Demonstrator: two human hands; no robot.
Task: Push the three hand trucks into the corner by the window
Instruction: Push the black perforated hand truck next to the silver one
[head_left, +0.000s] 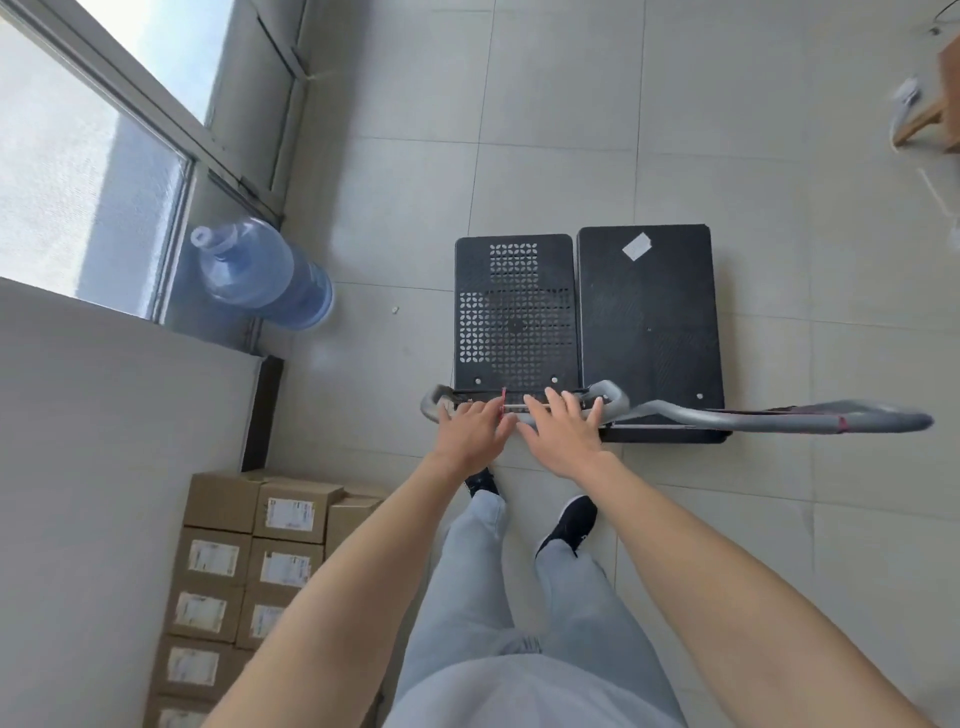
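Two black hand trucks stand side by side on the tiled floor. The left hand truck (515, 312) has a perforated deck; the right hand truck (649, 317) has a solid deck with a white sticker. My left hand (470, 428) and my right hand (563, 428) rest on the left truck's grey handle bar (613, 397), fingers lying over it rather than curled tight. The right truck's grey handle (779, 415) stretches off to the right. The window (78, 171) is at the upper left. A third truck is not in view.
A blue water jug (265, 275) stands by the window frame, left of the trucks. Stacked cardboard boxes (249, 561) line the wall at lower left. A wooden piece of furniture (930, 104) sits at the far right. My legs and black shoes are below the handle.
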